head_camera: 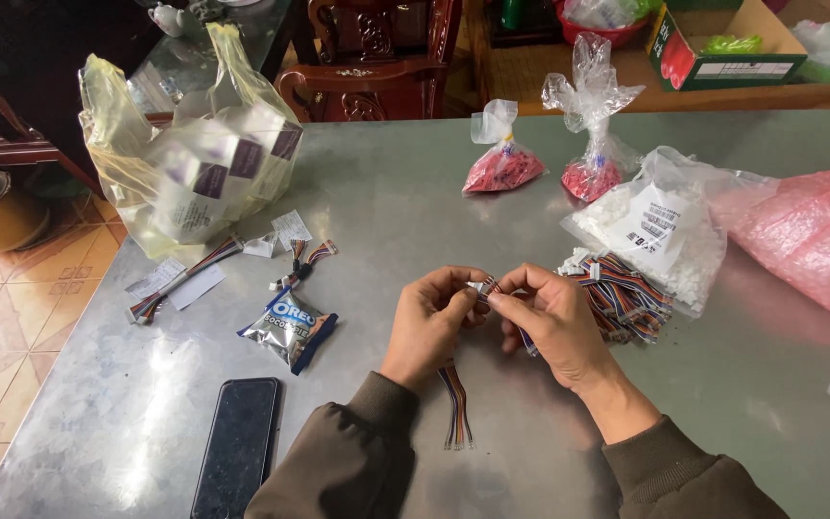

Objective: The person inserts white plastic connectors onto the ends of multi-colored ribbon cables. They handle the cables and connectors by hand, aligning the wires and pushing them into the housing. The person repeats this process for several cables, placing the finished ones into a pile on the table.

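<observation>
the left hand (431,317) and the right hand (551,322) both pinch closed on a small white connector (481,286) above the grey tabletop (386,192). its multicoloured ribbon cable (455,404) hangs down between the wrists. a pile of same cables (626,293) lies just beside the right hand.

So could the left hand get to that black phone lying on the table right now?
Probably yes, but not freely: the phone lies flat and uncovered near the left sleeve, nothing between. However, the left hand is pinching a small white connector together with the right hand.
</observation>
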